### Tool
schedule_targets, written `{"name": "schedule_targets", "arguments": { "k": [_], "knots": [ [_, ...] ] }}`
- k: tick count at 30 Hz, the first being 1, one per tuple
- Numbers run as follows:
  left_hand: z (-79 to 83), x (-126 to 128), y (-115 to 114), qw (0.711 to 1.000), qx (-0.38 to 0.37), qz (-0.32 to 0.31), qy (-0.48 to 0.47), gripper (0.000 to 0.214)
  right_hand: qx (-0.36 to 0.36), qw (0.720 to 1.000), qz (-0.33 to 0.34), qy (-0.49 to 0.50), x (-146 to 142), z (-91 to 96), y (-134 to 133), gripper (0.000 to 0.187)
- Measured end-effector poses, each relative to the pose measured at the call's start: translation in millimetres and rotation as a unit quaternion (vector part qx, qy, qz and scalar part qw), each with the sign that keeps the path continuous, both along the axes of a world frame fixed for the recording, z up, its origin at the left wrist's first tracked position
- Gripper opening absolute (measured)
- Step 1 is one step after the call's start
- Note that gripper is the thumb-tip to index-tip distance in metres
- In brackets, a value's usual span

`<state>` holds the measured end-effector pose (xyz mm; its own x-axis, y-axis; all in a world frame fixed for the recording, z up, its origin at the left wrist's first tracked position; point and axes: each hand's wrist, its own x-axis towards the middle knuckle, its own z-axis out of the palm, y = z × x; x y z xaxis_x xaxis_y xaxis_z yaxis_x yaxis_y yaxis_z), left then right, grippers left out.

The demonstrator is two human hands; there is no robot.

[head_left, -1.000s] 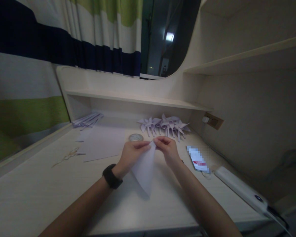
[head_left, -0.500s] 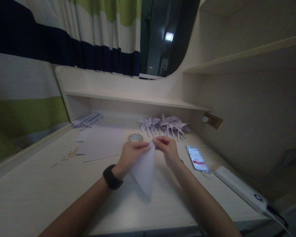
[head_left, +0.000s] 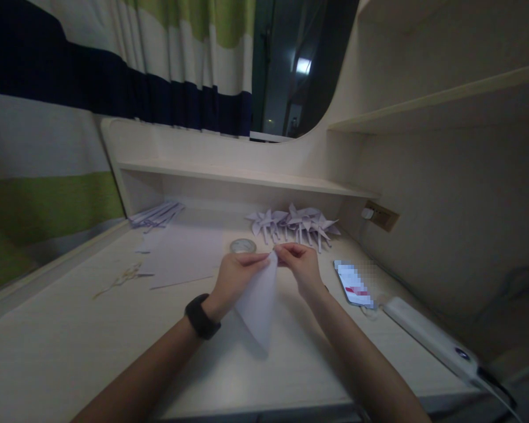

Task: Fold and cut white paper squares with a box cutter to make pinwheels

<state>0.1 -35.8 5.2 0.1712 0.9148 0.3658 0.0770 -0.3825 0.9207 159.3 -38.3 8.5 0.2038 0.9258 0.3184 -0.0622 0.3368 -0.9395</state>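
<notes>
A pale folded sheet of paper (head_left: 259, 302) hangs point down just above the desk (head_left: 62, 346). My left hand (head_left: 234, 276), with a black watch on its wrist, pinches the paper's upper edge. My right hand (head_left: 300, 265) pinches the same top corner from the right. Both hands' fingertips meet at the paper's top.
Several folded paper pinwheels (head_left: 296, 223) lie at the back under the low shelf. A tape roll (head_left: 243, 245), loose sheets (head_left: 183, 252), paper strips (head_left: 155, 214) and scissors (head_left: 121, 278) are to the left. A phone (head_left: 352, 284) and a white power strip (head_left: 432, 342) lie to the right.
</notes>
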Motion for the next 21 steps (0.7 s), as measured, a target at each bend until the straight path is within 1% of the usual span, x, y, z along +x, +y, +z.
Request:
{"name": "schedule_targets", "arguments": {
  "k": [4,11,13,17,19,21],
  "knots": [
    [1.0,-0.1,-0.7,1.000,0.014,0.001,0.011,0.016,0.015,0.999,-0.022,-0.027,0.7,-1.2,3.0,0.030],
    [2.1,-0.1,0.4,0.999,0.034,0.005,0.031,0.015,0.025,0.998,-0.036,-0.046,1.5,-1.1,3.0,0.030],
    [2.1,0.0,0.2,0.999,0.035,0.007,0.027,0.015,0.020,0.998,-0.027,-0.049,0.6,-1.7,1.6,0.033],
    [4.9,0.1,-2.9,1.000,0.009,0.009,0.009,0.014,-0.007,0.997,0.019,-0.080,-2.3,-3.3,-1.9,0.038],
    [7.4,0.0,-5.1,1.000,-0.002,-0.003,-0.002,0.015,-0.004,0.995,0.016,-0.096,-3.3,-3.8,-2.9,0.037],
    [9.5,-0.2,-6.9,1.000,-0.012,-0.016,-0.007,0.016,-0.001,0.996,0.009,-0.092,-3.5,-3.4,-3.3,0.035]
  ]
}}
